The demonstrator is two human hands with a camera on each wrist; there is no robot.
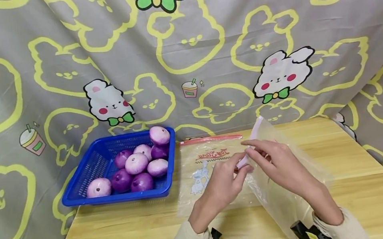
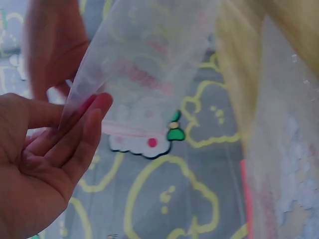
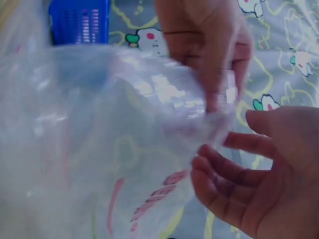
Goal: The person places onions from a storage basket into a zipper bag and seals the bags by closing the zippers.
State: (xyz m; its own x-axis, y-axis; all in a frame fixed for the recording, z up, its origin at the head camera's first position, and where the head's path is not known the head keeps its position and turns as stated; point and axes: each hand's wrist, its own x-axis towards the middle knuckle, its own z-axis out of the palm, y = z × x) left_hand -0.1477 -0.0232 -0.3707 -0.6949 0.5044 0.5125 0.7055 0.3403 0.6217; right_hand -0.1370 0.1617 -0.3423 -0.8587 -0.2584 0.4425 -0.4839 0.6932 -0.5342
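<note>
A clear zip bag point(image 1: 278, 172) with a pale pinkish zip strip stands slanted between the two hands. My left hand point(image 1: 223, 176) pinches its strip near the lower end, and the left wrist view shows that hand's fingers point(image 2: 92, 129) at the film's edge. My right hand point(image 1: 280, 162) is close beside it at the strip. In the right wrist view, the right thumb and index finger stand apart, and the fingertips point(image 3: 202, 162) touch the film. A second clear zip bag point(image 1: 187, 172) with a red strip, red lettering and pale blue figures lies flat behind the left hand.
A blue plastic basket point(image 1: 75, 200) of several purple and pale onions point(image 1: 136, 163) stands at the left of the wooden table point(image 1: 119, 234). A grey cartoon-print cloth point(image 1: 208, 105) hangs right behind the table and along its sides.
</note>
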